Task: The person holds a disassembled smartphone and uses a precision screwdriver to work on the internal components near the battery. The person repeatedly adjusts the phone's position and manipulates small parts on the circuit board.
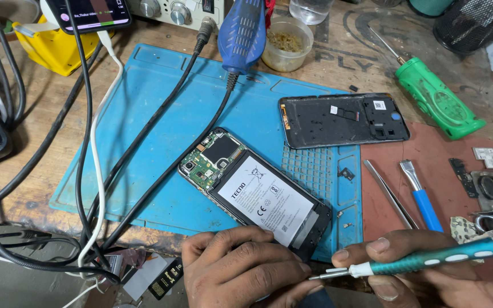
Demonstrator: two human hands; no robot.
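— Nearest the camera? Left hand (238,265), fingers curled, pressing down on the near end of an opened black smartphone with bare white battery and green circuit board (256,194).

— And the right hand (423,268)? Clamped on a slim teal-handled screwdriver (412,262), tip beside the phone's lower corner.

— Resting where? On a blue silicone mat (161,114) covering the counter (338,57), black back cover (343,120) lying apart.

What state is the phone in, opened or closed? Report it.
Opened. The phone lies face down on the blue mat with battery and circuit board exposed; its back cover lies apart.
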